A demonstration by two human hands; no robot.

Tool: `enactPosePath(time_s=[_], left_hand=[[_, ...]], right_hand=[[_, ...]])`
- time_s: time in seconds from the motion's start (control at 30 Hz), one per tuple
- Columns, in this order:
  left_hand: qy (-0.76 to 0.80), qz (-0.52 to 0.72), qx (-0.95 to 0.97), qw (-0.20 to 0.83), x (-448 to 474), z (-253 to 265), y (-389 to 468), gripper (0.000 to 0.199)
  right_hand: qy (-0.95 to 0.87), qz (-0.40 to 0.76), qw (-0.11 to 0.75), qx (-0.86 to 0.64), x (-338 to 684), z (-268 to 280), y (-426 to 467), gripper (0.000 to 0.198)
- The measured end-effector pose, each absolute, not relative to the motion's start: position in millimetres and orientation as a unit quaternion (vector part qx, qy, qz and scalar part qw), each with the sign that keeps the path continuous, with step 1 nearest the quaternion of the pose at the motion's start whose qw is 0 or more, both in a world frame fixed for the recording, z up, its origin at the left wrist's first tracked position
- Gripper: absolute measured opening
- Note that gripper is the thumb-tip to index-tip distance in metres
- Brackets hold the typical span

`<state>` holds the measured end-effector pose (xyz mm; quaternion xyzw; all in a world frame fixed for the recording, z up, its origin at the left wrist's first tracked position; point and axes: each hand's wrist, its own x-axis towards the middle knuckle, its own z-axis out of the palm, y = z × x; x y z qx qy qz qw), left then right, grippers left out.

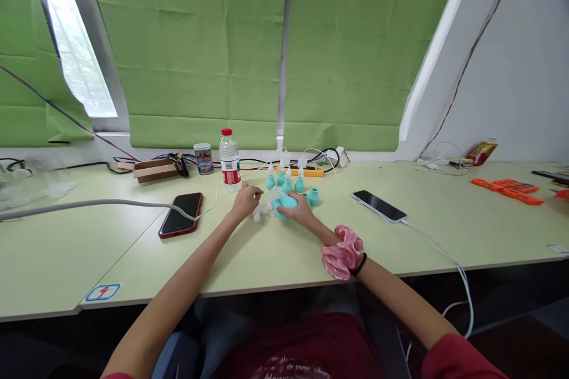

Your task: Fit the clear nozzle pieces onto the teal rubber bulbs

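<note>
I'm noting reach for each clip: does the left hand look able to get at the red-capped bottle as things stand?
Probably yes: the red-capped bottle stands just beyond the left hand, with nothing bulky apparent between them, though whether that hand is holding something is unclear.

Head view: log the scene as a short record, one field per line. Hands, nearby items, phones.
Left hand: fingertips near the held bottle; contact unclear
Right hand: grips a teal bottle
Between hands: small white pieces
Behind hands: teal bottles with pale tops, upright
Left side: red-cased phone
Right side: white phone, cable attached
</note>
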<state>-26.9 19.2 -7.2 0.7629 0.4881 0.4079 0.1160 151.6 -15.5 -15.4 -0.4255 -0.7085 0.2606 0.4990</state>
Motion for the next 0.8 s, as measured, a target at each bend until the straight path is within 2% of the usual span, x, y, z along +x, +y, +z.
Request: enactPosePath(time_s=[0.2, 0.43, 0.8], left_hand=[[0.436, 0.452, 0.731, 0.267, -20, 9, 8, 0.024], [0.330, 0.436, 0.696, 0.465, -20, 19, -3, 0.029], [0.258, 0.459, 0.600, 0.603, -14, 1, 4, 0.027]], right_hand=[[-0.638, 0.441, 0.508, -0.375, 155, -19, -12, 0.036], [-0.571, 0.654, 0.430, -0.249, 162, -12, -15, 0.028], [-0.438, 0.781, 0.407, -0.181, 168, -7, -17, 0.027]])
